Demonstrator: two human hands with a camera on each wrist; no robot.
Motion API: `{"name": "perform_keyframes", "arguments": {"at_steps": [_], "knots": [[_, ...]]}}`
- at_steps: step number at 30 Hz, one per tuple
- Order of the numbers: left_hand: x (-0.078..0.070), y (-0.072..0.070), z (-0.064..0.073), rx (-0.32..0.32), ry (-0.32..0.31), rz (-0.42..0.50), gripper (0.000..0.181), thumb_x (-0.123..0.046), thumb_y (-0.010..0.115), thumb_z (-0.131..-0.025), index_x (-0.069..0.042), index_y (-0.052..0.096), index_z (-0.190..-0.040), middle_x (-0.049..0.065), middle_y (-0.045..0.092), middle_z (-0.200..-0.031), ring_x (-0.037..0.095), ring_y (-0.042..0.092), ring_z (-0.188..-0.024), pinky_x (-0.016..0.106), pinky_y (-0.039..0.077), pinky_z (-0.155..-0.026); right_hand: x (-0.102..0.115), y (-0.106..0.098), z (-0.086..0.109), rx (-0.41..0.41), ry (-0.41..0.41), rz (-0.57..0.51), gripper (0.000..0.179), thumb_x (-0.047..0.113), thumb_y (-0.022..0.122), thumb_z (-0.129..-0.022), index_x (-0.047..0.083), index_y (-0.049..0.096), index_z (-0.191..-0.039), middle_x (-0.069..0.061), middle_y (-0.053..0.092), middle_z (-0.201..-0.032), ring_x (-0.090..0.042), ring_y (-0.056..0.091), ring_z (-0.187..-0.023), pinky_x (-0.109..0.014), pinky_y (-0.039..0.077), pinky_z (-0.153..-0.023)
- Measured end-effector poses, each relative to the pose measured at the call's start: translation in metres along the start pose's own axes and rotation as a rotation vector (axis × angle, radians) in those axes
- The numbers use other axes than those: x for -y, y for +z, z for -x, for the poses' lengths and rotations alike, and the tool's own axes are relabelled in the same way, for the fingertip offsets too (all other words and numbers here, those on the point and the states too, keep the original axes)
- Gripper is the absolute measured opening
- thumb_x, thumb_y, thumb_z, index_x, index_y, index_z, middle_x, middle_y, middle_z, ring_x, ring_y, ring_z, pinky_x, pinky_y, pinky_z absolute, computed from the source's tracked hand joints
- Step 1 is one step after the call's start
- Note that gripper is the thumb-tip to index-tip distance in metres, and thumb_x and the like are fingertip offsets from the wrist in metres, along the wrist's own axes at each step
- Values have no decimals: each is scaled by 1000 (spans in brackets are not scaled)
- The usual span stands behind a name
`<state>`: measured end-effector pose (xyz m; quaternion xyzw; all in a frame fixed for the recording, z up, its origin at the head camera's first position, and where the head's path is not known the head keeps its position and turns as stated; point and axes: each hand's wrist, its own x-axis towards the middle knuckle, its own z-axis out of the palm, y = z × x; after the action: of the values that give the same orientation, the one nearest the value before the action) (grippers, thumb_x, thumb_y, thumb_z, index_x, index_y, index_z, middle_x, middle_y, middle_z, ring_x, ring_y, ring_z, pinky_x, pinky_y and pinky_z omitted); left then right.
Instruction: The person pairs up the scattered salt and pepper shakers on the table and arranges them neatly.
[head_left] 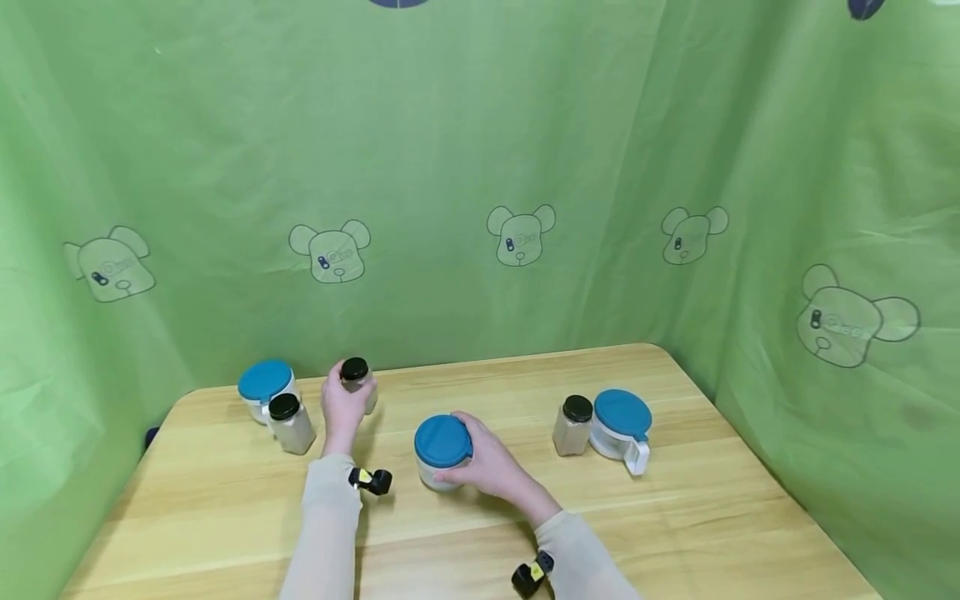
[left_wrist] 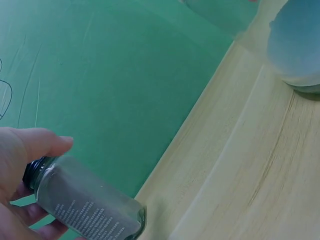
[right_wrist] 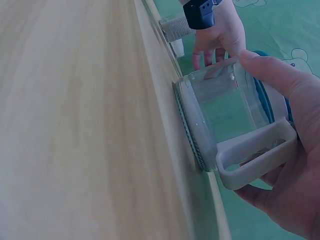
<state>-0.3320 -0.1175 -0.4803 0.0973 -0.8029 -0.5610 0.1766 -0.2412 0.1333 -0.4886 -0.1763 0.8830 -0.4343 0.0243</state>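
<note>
At the back left of the table, my left hand (head_left: 343,415) grips a small glass spice jar with a black lid (head_left: 355,369). The left wrist view shows rows of white print on this spice jar (left_wrist: 92,200), with the thumb and fingers round its lid end. Near the middle, my right hand (head_left: 491,465) holds a clear glass seasoning jar with a blue lid (head_left: 442,442). In the right wrist view its white handle (right_wrist: 257,154) faces the palm, the thumb lies along the upper side, and white contents show near the base.
On the left stand another blue-lidded jar (head_left: 266,381) and a black-lidded spice jar (head_left: 294,429) in front of it. A similar pair, a spice jar (head_left: 572,429) and a blue-lidded jar (head_left: 622,414), stands on the right. A green curtain (head_left: 427,317) surrounds the wooden table (head_left: 705,517).
</note>
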Motion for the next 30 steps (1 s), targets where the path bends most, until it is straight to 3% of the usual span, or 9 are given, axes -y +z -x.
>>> {"name": "perform_keyframes", "arguments": {"at_steps": [13, 30], "knots": [[4, 1, -2, 18, -45, 0, 65, -9, 74, -83, 6, 44, -138, 28, 50, -139, 43, 47, -129, 53, 35, -112, -1, 2, 1, -4, 11, -6, 101, 43, 85, -71, 8, 31, -149, -19, 46, -145, -37, 52, -127, -55, 45, -105], [0, -9, -2, 42, -19, -71, 60, -14, 74, -83, 3, 50, -135, 28, 55, -134, 43, 53, -124, 53, 40, -109, -1, 7, 1, -64, 16, -55, 99, 40, 87, -69, 9, 36, -147, -19, 46, -145, -39, 51, -128, -57, 44, -104]]}}
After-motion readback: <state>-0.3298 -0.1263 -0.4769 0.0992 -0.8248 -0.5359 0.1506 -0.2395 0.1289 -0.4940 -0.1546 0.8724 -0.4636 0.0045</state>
